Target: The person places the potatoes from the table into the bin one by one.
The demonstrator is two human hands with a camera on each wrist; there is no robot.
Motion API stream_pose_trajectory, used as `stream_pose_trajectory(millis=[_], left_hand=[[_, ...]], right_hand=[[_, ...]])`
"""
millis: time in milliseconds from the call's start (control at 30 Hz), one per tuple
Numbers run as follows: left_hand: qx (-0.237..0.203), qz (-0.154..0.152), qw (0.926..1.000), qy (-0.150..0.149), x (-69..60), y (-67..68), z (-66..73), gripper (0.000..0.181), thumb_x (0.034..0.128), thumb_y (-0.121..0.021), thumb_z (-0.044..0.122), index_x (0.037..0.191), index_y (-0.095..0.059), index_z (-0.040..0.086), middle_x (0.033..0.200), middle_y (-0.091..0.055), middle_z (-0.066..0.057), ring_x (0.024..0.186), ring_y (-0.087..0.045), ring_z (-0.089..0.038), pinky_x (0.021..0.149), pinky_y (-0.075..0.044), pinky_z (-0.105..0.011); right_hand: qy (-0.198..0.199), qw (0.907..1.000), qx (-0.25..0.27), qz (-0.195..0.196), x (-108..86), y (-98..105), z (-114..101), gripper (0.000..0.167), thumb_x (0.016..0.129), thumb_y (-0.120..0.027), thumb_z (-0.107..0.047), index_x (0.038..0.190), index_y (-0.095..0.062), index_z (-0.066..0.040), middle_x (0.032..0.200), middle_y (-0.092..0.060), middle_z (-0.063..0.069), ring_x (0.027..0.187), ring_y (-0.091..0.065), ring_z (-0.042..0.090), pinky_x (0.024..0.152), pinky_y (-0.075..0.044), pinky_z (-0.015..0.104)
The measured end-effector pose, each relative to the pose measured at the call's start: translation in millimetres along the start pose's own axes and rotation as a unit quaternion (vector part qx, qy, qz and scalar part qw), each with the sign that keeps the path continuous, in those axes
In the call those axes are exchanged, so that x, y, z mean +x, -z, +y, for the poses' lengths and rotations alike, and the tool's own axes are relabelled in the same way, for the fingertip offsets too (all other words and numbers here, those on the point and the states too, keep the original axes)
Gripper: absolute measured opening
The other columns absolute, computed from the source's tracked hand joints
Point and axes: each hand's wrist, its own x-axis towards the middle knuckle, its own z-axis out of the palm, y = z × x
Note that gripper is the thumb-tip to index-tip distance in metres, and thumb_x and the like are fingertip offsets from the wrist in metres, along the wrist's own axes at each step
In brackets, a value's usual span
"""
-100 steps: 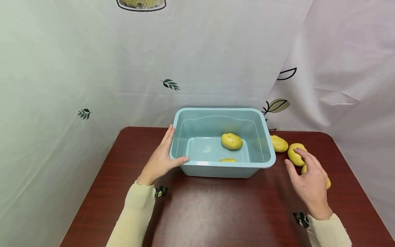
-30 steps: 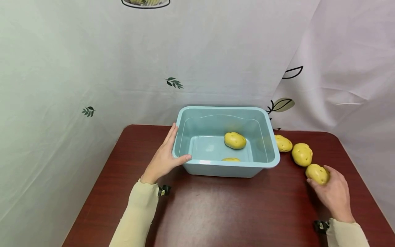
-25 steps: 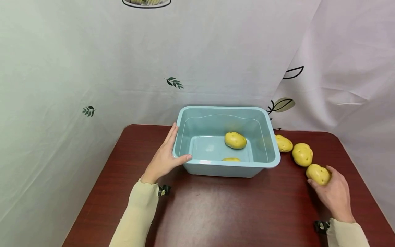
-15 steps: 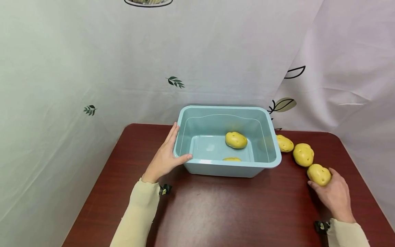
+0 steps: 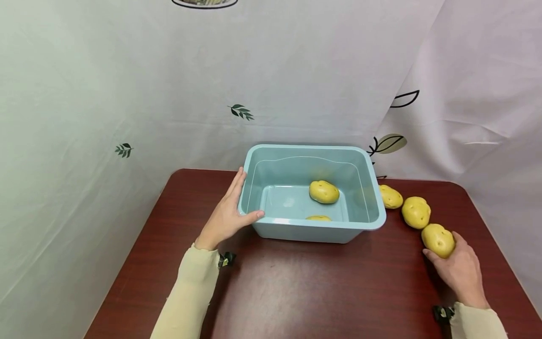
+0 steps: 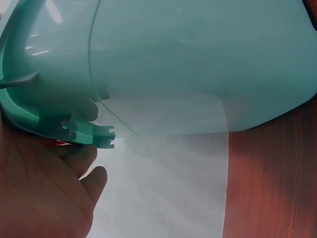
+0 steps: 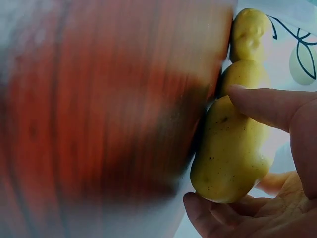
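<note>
A light blue plastic basin [image 5: 313,230] stands toward the back of the table. My left hand [image 5: 224,219] rests against its left front corner, fingers straight along the side and thumb over the front rim. From below, the left wrist view has the fingers [image 6: 88,161] at the rim's underside. My right hand [image 5: 461,268] holds a yellow potato [image 5: 438,240] at the right of the table. In the right wrist view, thumb and fingers lie around that potato [image 7: 230,153]. Two more potatoes, one in the middle [image 5: 416,212] and one behind [image 5: 390,197], line up beyond it.
Inside the basin lie one whole visible potato [image 5: 323,192] and another [image 5: 319,218] mostly hidden by the front wall. A dark red wooden table [image 5: 271,292] bears everything. White cloth [image 5: 296,70] with leaf prints hangs behind and at the sides.
My right hand has gone from above the potatoes to the nearest one, right and toward me, and now grips it, the potato tilting slightly. My left hand has stayed at the basin.
</note>
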Motion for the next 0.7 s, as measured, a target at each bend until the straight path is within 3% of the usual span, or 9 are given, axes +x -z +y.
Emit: stream_pose_trajectory(millis=[700], left_hand=[[-0.001,0.000,1.0000,0.001,0.3,-0.5,0.0,0.104,0.0866,-0.076,0.048,0.163,-0.010,0.024,0.166,0.001,0.022,0.151,-0.013,-0.009,0.116,-0.028,-0.054]], right_hand=[[-0.009,0.9998,-0.006,-0.016,-1.8,1.6,2.5,0.086,0.091,-0.073,-0.026,0.148,-0.025,0.017,0.128,-0.041,0.048,0.105,-0.046,0.060,0.080,-0.039,0.068]])
